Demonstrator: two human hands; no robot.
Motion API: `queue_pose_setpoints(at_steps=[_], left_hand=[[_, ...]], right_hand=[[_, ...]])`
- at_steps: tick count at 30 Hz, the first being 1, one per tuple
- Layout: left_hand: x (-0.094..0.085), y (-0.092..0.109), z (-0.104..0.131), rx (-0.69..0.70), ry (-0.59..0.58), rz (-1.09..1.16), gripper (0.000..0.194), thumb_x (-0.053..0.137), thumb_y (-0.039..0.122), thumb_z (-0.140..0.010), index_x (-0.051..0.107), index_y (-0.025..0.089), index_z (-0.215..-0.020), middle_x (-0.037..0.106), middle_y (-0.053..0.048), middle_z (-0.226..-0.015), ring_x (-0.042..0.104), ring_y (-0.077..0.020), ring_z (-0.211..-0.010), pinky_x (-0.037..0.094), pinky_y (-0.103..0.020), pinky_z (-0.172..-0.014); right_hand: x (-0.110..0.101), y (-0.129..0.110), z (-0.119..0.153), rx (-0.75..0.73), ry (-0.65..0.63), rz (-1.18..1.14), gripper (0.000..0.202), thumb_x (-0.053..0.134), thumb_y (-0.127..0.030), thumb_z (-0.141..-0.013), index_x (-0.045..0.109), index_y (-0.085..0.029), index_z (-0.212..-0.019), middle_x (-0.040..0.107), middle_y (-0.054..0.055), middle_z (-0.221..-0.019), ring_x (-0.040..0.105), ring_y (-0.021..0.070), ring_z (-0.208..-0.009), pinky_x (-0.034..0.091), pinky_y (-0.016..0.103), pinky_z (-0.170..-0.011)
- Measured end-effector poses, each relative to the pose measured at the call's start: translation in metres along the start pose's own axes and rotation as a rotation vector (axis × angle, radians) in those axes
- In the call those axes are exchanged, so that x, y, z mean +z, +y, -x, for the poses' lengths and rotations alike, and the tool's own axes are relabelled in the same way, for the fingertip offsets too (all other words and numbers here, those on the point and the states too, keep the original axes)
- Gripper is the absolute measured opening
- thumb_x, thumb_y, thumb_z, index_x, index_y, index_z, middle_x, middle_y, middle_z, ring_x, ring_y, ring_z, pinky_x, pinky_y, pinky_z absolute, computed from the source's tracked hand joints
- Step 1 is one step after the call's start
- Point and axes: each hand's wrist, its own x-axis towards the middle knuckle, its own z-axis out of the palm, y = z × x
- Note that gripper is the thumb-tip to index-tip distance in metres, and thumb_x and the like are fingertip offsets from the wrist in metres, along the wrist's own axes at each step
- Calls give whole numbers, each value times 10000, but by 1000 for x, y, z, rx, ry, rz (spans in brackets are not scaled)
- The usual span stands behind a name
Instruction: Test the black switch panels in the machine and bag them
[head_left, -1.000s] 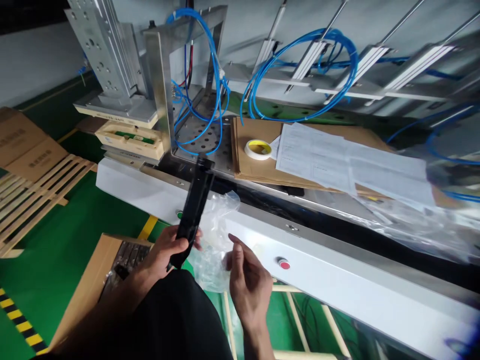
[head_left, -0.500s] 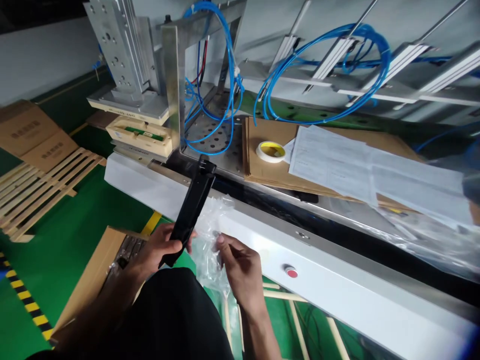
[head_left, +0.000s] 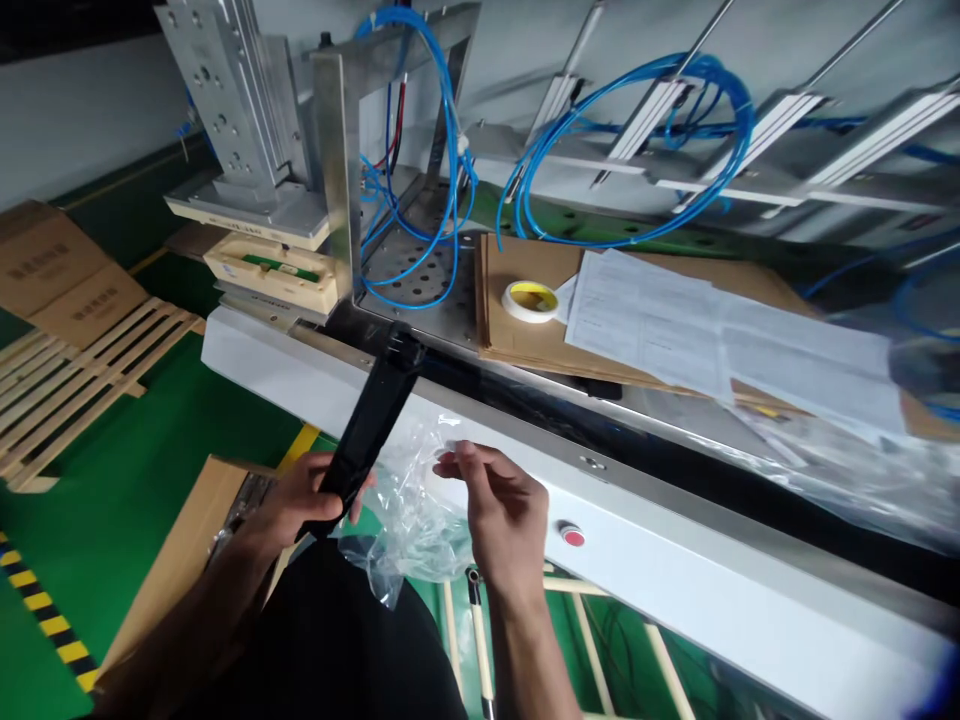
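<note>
My left hand (head_left: 315,495) is closed around the lower end of a long black plastic part (head_left: 371,420), which tilts up and to the right over the white machine edge. My right hand (head_left: 506,510) pinches thumb against fingers at the upper edge of a clear plastic bag (head_left: 420,500). Crumpled, the bag hangs between both hands, its lower corner over my dark-clothed knee (head_left: 352,620). The black part stands outside the bag, beside it.
A white machine front (head_left: 660,580) with a red button (head_left: 574,537) runs across. Behind it lie cardboard sheets (head_left: 517,345), a tape roll (head_left: 530,300) and papers (head_left: 645,320). A press fixture (head_left: 270,270) stands left. An open carton (head_left: 169,570) sits at lower left, near a wooden pallet (head_left: 82,390).
My right hand has moved right and slightly up, pulling the bag's upper edge. The bag has spread wider and dropped away from the black part. My left hand has shifted slightly left and down.
</note>
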Motion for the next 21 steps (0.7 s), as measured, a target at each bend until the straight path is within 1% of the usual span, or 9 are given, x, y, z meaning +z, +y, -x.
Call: queue_pose_setpoints(at_steps=[2, 5, 9, 12, 14, 16, 18, 20, 21], left_hand=[[-3, 2, 1, -19, -26, -58, 627, 911, 639, -669, 791, 121, -999, 701, -73, -746, 621, -185, -661, 437, -292, -629], [-10, 8, 4, -37, 7, -98, 658, 907, 654, -661, 791, 120, -1028, 716, -84, -763, 605, -185, -659, 423, -287, -602], [-12, 20, 7, -14, 42, -123, 638, 924, 622, -642, 790, 120, -1013, 713, -84, -780, 620, -190, -683, 450, -283, -617], [-7, 32, 6, 10, 18, -147, 624, 928, 595, -649, 793, 122, -1033, 691, -64, -765, 598, -172, -664, 436, -261, -590], [-5, 42, 4, 31, -5, -186, 613, 938, 568, -647, 795, 122, -1043, 667, -49, -770, 566, -154, -654, 398, -244, -564], [-3, 52, 2, 41, -23, -240, 575, 962, 524, -628, 797, 121, -1003, 642, -41, -814, 538, -140, -672, 363, -236, -561], [-1, 60, -1, 15, -47, -270, 561, 983, 495, -604, 797, 121, -978, 623, -35, -846, 521, -135, -693, 340, -235, -567], [2, 66, -3, -36, -62, -247, 602, 988, 512, -589, 795, 121, -1005, 615, -28, -818, 503, -133, -679, 326, -238, -562], [4, 68, -5, -64, -72, -224, 622, 988, 528, -580, 794, 120, -1008, 612, -23, -785, 492, -132, -661, 319, -241, -555]], right_hand=[[-5, -2, -1, -44, 45, 73, 345, 760, -531, -897, 782, -211, -771, 775, 57, -749, 739, 215, -721, 609, 353, -724], [-13, -1, -1, -83, 82, 141, 304, 752, -462, -879, 760, -205, -717, 756, 50, -706, 698, 192, -665, 568, 317, -658], [-19, 2, 0, -63, 121, 153, 310, 738, -444, -859, 737, -200, -668, 721, 41, -644, 650, 168, -604, 527, 287, -598], [-21, 5, 3, -65, 143, 135, 330, 741, -453, -858, 706, -205, -642, 676, 23, -603, 636, 166, -589, 523, 288, -593], [-21, 7, 3, -77, 118, 127, 356, 729, -465, -880, 684, -210, -635, 663, 23, -606, 649, 179, -617, 545, 307, -627], [-22, 7, 2, -105, 91, 125, 325, 714, -475, -913, 707, -212, -722, 711, 43, -711, 691, 202, -715, 580, 341, -718], [-22, 5, -2, -204, 127, 121, 282, 733, -502, -912, 733, -220, -932, 764, 76, -937, 726, 234, -886, 596, 392, -845], [-23, -1, -6, -336, 158, 179, 386, 781, -543, -871, 714, -238, -1097, 751, 107, -1146, 710, 276, -1074, 584, 439, -937], [-23, -4, -8, -382, 128, 235, 408, 797, -560, -854, 717, -245, -1100, 743, 115, -1178, 695, 293, -1121, 581, 449, -945]])
